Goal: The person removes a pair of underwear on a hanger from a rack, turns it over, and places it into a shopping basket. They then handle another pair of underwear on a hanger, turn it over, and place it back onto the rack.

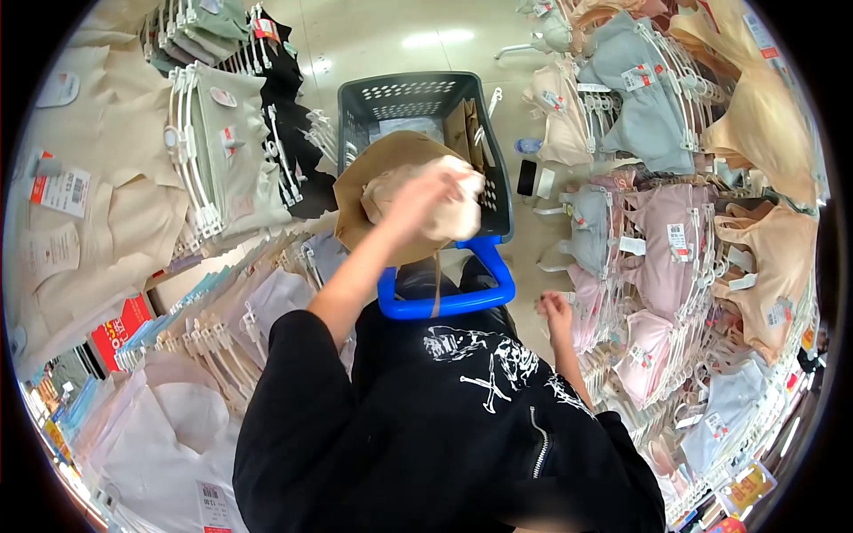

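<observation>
My left hand (pixel 428 194) is closed on a crumpled beige garment (pixel 460 213); its exact kind is hidden by the folds. Hand and garment are over the mouth of a brown paper bag (pixel 353 213), which sits in a dark grey shopping basket (pixel 490 98) with a blue handle (pixel 449 306). Off to the right, my right hand (pixel 555 313) hangs with its fingers curled in, and nothing shows in them. Beside that hand are pink bras (pixel 582 302) on hangers.
Racks of bras (pixel 671 231) line the right side. Pale underwear (pixel 233 147) on white hangers and large beige garments (pixel 115 133) hang on the left. A dark phone-like object (pixel 526 178) shows beside the basket. Tiled floor (pixel 355 35) runs ahead.
</observation>
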A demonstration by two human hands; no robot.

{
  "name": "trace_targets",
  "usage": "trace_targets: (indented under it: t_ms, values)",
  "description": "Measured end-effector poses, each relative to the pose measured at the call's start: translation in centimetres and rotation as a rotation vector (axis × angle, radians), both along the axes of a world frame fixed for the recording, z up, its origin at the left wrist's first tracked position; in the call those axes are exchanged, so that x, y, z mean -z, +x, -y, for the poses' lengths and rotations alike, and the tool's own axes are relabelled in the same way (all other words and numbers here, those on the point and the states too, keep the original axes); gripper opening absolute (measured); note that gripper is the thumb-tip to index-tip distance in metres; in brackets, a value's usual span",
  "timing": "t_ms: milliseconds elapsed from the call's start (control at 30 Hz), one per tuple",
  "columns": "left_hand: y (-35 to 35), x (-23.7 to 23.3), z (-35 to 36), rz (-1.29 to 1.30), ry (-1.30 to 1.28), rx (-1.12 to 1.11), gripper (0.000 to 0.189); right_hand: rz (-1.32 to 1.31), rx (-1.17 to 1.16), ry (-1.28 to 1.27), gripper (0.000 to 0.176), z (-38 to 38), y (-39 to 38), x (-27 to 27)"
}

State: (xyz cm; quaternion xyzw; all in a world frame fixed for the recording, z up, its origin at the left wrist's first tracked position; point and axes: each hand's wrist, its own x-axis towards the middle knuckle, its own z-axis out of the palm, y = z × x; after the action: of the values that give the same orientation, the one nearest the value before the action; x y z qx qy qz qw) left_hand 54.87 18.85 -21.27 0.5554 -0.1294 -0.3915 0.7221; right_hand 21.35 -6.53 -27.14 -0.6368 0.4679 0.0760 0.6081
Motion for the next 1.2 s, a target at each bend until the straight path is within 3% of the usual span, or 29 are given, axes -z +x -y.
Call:
trace_targets:
  t_ms: [67,100,133,167,233,300,433,467,533,633,733,800,867,933,967,1000,1067,1133,1167,1200]
  values:
    - [-3.3,-5.7,1.7,0.057,-0.251,0.097,0.032,0.253,-0.169,-0.109,0.036,-1.6,6.5,-5.2]
    - [-4.4,-7.1,2.7,0.276,-0.325,0.188,0.031,0.408,-0.281,-0.149,0.045,-3.0,9.5,-8.4]
    - [-5.4,-8.2,3.6,0.498,-0.398,0.284,0.031,0.424,-0.419,-0.159,0.057,-3.9,11.0,-10.5]
    - [-7.1,-9.6,4.6,0.446,-0.457,0.329,0.031,0.412,-0.484,-0.169,0.056,-3.8,10.7,-9.8]
    - [-10.2,-11.6,6.2,0.459,-0.54,0.408,0.031,0.251,-0.335,-0.029,0.054,-2.0,3.9,0.1]
    - [-10.5,-12.5,6.8,0.559,-0.548,0.444,0.029,0.186,-0.127,0.067,0.053,-1.2,-0.2,3.9]
    - [-8.6,-10.8,6.6,0.73,-0.329,0.357,0.022,0.362,0.377,0.014,0.051,-2.5,4.9,-5.0]
    - [-7.7,-9.9,6.1,0.766,-0.236,0.321,0.022,0.21,0.19,-0.38,0.046,-1.4,6.6,-7.3]
    - [-5.9,-7.8,4.6,0.704,-0.039,0.257,0.023,0.396,0.695,-0.027,0.042,-1.2,8.6,-9.5]
    - [-1.8,-5.0,0.8,0.759,0.237,-0.059,0.02,0.334,0.843,0.115,0.04,2.8,4.1,-5.7]
    - [2.8,-2.7,-4.3,0.793,0.465,-0.361,0.017,-0.064,0.888,-0.078,0.042,3.4,-1.0,-2.7]
    - [5.0,-1.0,-7.4,0.701,0.678,-0.477,0.017,-0.33,0.689,-0.196,0.048,2.3,-4.3,-2.3]
    - [6.9,2.3,-10.3,0.632,0.825,-0.502,0.017,-0.327,0.592,-0.38,0.055,1.3,-9.4,1.3]
    - [8.4,10.4,-13.6,0.436,0.766,-0.55,0.017,-0.483,0.191,-0.571,0.059,-0.4,-11.8,1.9]
    - [8.7,15.4,-15.3,0.23,0.705,-0.553,0.019,-0.537,0.064,-0.561,0.059,-1.2,-12.7,1.9]
    - [8.8,16.4,-15.4,-0.162,0.675,-0.539,0.026,-0.588,-0.06,-0.55,0.058,-2.1,-12.9,2.2]
    - [8.7,21.1,-16.0,-0.456,0.684,-0.554,0.041,-0.469,-0.185,-0.554,0.058,-4.7,-9.9,0.0]
    - [8.9,22.8,-15.8,-0.442,0.819,-0.613,0.051,-0.429,-0.318,-0.521,0.057,-5.9,-7.9,-0.8]
    - [9.2,23.7,-16.1,-0.407,0.926,-0.532,0.055,-0.464,-0.367,-0.551,0.053,-6.2,-6.6,-1.6]
    - [9.3,24.9,-16.6,-0.382,0.933,-0.524,0.055,-0.576,-0.545,-0.557,0.047,-5.1,-7.1,-0.8]
